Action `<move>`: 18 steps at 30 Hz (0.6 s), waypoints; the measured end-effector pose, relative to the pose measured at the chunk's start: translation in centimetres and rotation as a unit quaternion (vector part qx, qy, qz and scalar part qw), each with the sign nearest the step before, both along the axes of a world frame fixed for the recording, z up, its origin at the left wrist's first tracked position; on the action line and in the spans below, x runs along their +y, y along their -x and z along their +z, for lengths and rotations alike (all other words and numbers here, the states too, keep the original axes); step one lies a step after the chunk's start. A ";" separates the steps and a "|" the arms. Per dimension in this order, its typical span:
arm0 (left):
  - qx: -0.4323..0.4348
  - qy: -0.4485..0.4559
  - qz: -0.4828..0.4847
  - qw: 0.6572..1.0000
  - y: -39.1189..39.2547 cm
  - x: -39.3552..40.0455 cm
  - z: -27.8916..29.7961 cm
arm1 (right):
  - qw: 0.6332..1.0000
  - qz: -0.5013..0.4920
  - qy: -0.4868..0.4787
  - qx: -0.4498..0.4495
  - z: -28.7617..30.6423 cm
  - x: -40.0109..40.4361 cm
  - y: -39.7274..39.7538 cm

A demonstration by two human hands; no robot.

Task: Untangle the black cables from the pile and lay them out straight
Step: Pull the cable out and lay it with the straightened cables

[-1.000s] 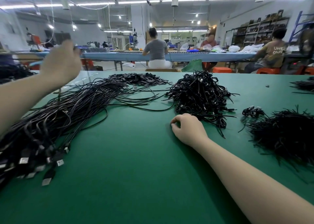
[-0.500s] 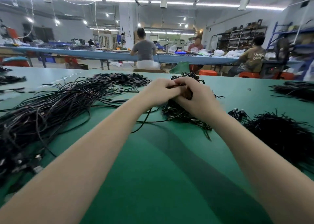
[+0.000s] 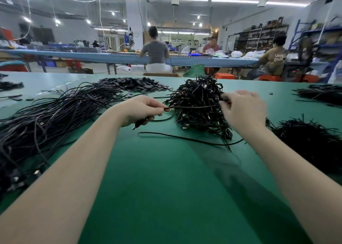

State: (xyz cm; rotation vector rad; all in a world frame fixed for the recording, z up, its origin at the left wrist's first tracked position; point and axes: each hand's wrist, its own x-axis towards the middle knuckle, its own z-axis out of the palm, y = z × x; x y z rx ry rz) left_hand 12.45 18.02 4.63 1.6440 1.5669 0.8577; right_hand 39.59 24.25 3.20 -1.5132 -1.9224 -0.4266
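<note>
Now you're mid-extraction: your left hand (image 3: 142, 110) pinches one black cable (image 3: 192, 107) running toward 3 o'clock into the tangled pile (image 3: 199, 103) mid-desk, your right hand (image 3: 242, 108) fingering the pile, its grip blurred beyond telling; next, free it gently and lay it with the straightened cables (image 3: 55, 114) at 9 o'clock.

The green table top (image 3: 166, 179) is looking smooth and matt, like a rubber or plastic mat, showing only a soft sheen. The tangled pile (image 3: 199, 103) in the middle is showing thin black cables with smooth, slightly glossy jackets, a few ending in small silvery metal plugs. The straightened cables (image 3: 46, 121) on the left are catching the light with the same faint gloss.
</note>
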 end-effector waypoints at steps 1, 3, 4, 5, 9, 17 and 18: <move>0.018 -0.018 -0.006 1.000 -0.4 0.0 0.1 | 0.998 0.038 0.004 -0.052 0.2 -0.6 1.0; 0.036 -0.044 -0.037 0.998 -1.5 0.0 0.6 | 0.982 0.154 0.067 -0.087 0.2 -1.6 3.3; 0.035 -0.057 -0.053 0.996 -2.0 0.0 0.9 | 0.971 0.201 0.087 -0.098 -0.1 -2.1 4.4; 0.032 -0.070 -0.063 0.995 -2.4 0.0 1.1 | 0.961 0.239 0.095 -0.097 -0.6 -2.7 5.2; 0.007 -0.094 -0.044 0.995 -2.5 -0.2 1.9 | 0.936 0.324 0.110 0.081 -0.9 -3.3 5.9; -0.064 0.140 -0.028 0.988 -3.5 -0.3 1.6 | 0.940 0.252 0.035 0.229 0.8 -4.0 6.0; -0.120 0.128 -0.061 0.983 -4.2 -0.2 1.6 | 0.935 0.267 0.049 0.226 0.8 -4.3 6.4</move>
